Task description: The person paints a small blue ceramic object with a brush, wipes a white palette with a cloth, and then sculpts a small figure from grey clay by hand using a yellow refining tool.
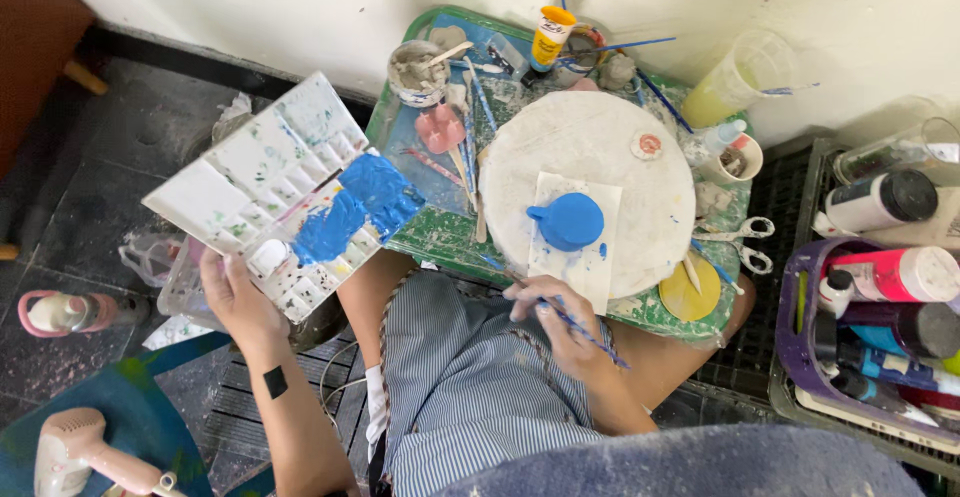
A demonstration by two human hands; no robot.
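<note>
Head view: left hand (237,302) grips the near edge of a white paint palette (262,182) smeared with blue paint (358,207), held tilted off the left edge of the green surface (425,237). Right hand (560,322) at the surface's near edge, grip pinched on a blue paintbrush (588,334). Blue-painted clay piece (568,221) sits on a white sheet (580,247) atop the round white board (590,147), mid-surface. Scissors (740,239) by the right edge.

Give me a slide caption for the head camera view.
Left hand holds a paint palette; right hand holds a brush near a blue clay piece.
</note>
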